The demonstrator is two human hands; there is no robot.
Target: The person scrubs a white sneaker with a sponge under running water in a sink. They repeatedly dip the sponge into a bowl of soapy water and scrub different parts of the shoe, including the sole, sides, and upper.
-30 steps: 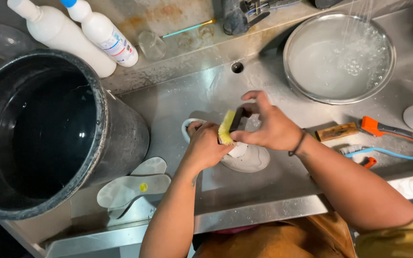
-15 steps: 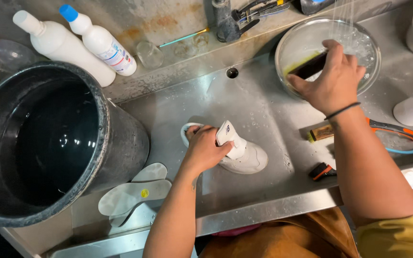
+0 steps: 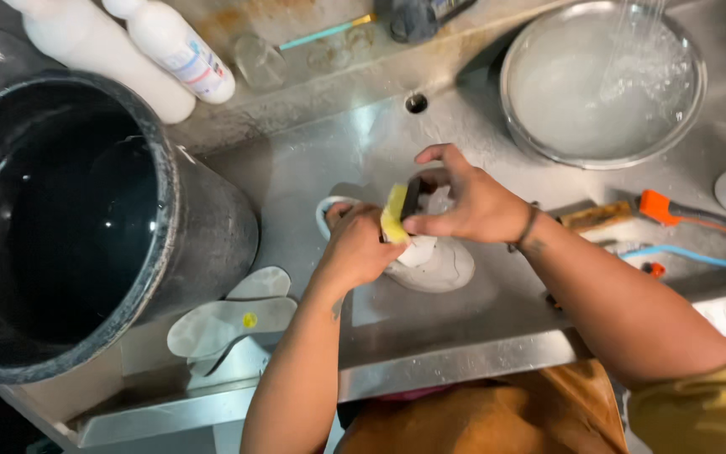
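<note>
Bare forearms, dark band on right wrist (image 3: 528, 229), mustard-yellow short sleeve (image 3: 699, 408), orange-brown apron (image 3: 497, 416)

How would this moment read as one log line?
left hand: steadies white shoe | right hand: presses yellow sponge on shoe | steel sink | insoles beside

Two white plastic bottles (image 3: 140, 50) lie top left, one with a colourful label (image 3: 197, 63).
</note>
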